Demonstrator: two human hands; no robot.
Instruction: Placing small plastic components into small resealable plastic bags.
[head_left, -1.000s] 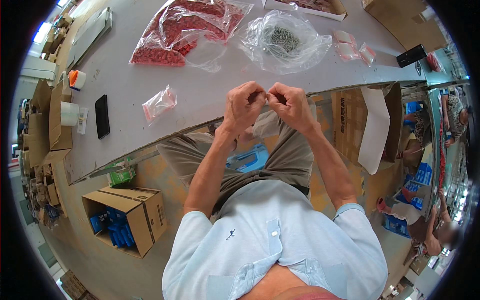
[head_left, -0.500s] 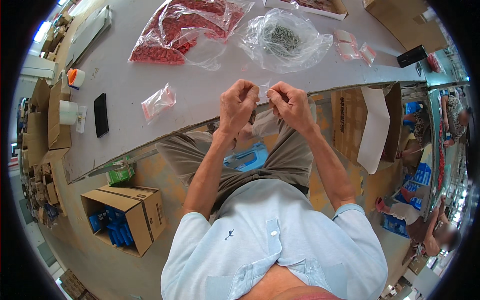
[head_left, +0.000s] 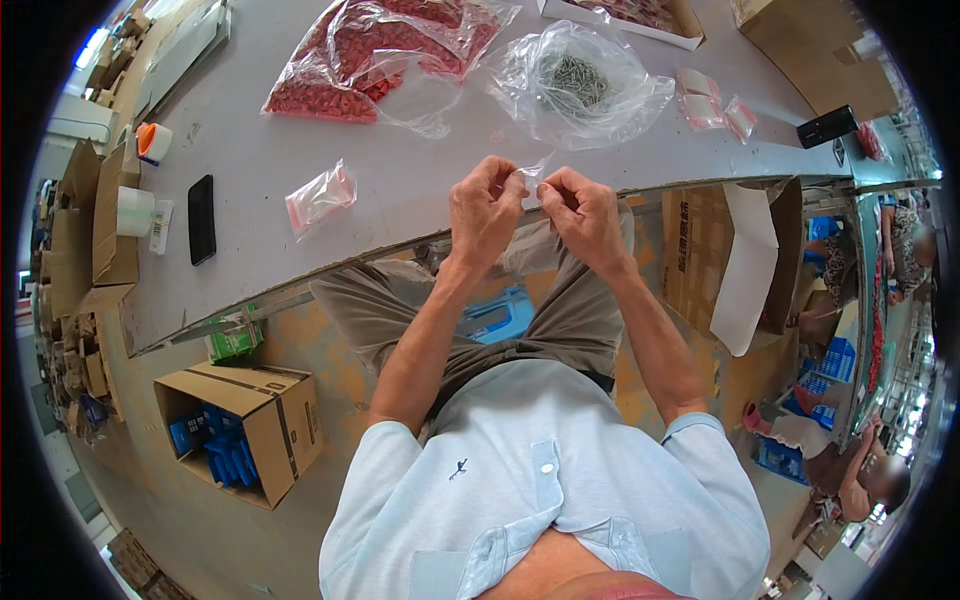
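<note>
A small clear plastic bag is stretched between my hands above the table's near edge. My left hand pinches one side of it, thumb against forefinger. On the other side, my right hand pinches it with fingers curled. Whether anything is inside this bag I cannot make out. Beyond my hands lies an open clear bag of metal screws, and to its left a large clear bag of red plastic pieces. Left of my hands rests a small filled clear bag with a red edge.
Several small filled bags lie at the right, near a black case. A black phone and a tape roll are on the left. Cardboard boxes stand below the table. Other people sit far right.
Both hands stay close together, still pinching the small bag, with their fingers shifted slightly. The whole view has tilted a little; nothing else has visibly moved on the table.
</note>
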